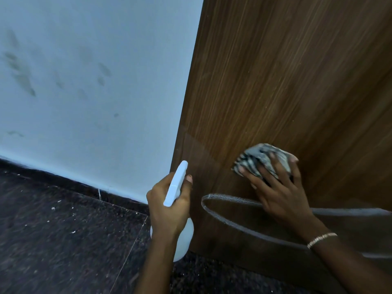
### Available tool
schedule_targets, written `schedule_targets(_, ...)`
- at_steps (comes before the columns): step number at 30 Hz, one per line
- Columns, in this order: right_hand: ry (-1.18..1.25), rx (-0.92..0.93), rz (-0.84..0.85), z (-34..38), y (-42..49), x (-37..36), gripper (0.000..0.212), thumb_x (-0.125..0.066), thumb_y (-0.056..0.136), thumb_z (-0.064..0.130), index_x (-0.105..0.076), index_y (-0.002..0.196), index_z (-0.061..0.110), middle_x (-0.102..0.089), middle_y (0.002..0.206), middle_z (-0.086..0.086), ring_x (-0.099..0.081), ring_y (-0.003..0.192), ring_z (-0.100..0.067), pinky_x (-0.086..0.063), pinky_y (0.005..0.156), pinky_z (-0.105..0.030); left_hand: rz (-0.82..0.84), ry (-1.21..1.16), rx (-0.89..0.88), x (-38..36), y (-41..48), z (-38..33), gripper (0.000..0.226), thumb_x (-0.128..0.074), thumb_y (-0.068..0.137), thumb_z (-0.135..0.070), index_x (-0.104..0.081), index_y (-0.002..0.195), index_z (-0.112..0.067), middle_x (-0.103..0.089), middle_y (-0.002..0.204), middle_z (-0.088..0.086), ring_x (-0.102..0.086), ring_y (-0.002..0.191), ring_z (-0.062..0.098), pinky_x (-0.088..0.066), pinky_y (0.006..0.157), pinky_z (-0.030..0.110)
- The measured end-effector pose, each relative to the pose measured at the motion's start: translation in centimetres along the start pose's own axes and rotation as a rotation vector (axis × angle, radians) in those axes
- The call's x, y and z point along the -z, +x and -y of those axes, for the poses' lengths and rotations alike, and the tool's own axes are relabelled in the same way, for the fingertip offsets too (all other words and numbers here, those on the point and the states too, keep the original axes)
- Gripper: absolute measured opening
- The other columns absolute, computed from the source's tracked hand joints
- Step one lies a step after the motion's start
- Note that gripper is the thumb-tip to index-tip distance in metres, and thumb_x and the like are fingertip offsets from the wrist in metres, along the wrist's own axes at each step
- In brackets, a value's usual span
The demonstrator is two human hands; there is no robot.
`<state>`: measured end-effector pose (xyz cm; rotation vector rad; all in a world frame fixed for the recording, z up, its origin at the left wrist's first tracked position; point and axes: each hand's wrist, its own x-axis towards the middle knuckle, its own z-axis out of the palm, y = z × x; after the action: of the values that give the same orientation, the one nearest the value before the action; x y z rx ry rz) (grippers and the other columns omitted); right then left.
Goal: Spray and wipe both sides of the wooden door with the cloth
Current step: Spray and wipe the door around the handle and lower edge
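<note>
Head view, quick count: one wooden door point(286, 81), one striped cloth point(254, 158), one white spray bottle point(176, 185), two hands, one bracelet point(321, 239) on the right wrist. The room has a pale blue wall point(95, 92) with dark smudges and a dark speckled tile floor point(53, 240). The door stands upright with its grain running top to bottom. The right hand point(277, 187) presses the bunched cloth low on the door, fingers spread flat. The left hand point(167, 206) grips the bottle roughly upright just beside the door's edge, nozzle up and angled away.
</note>
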<state>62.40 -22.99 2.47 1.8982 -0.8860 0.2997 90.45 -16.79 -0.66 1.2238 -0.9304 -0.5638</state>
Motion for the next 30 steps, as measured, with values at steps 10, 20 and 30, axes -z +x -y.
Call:
schedule_targets(10, 0.110, 0.073, -0.116, 5.5, 14.6, 2.3, 0.059, -0.042, 0.106, 0.025, -0.026, 0.162, 0.030, -0.031, 0.167, -0.004, -0.012, 0.158, -0.032, -0.011, 0.124, -0.062, -0.007, 0.008, -0.051, 1.8, 0.4, -0.8, 0.024, -0.065, 0.086, -0.043, -0.062, 0.071, -0.024, -0.058, 0.054, 0.001, -0.057, 0.048, 0.033, -0.052, 0.046, 0.050)
schedule_targets(20, 0.078, 0.309, 0.149, 9.3, 6.6, -0.9, 0.068, -0.062, 0.089, 0.036, -0.042, 0.153, 0.029, -0.042, 0.161, -0.003, -0.018, 0.156, -0.029, 0.000, 0.127, -0.055, -0.059, 0.025, -0.004, 3.8, 0.6, -1.2, 0.022, -0.067, 0.089, -0.037, -0.066, 0.070, -0.026, -0.063, 0.060, -0.001, -0.058, 0.049, 0.033, -0.055, 0.052, 0.049)
schedule_targets(30, 0.159, -0.172, -0.231, 9.1, 13.8, 1.1, 0.055, -0.047, 0.107, 0.030, -0.033, 0.160, 0.030, -0.038, 0.163, -0.004, -0.020, 0.156, -0.033, -0.019, 0.123, -0.062, -0.030, 0.019, 0.044, 4.6, 1.6, -0.5, 0.020, -0.068, 0.092, -0.036, -0.065, 0.072, -0.036, -0.070, 0.069, -0.004, -0.061, 0.049, 0.026, -0.059, 0.054, 0.050)
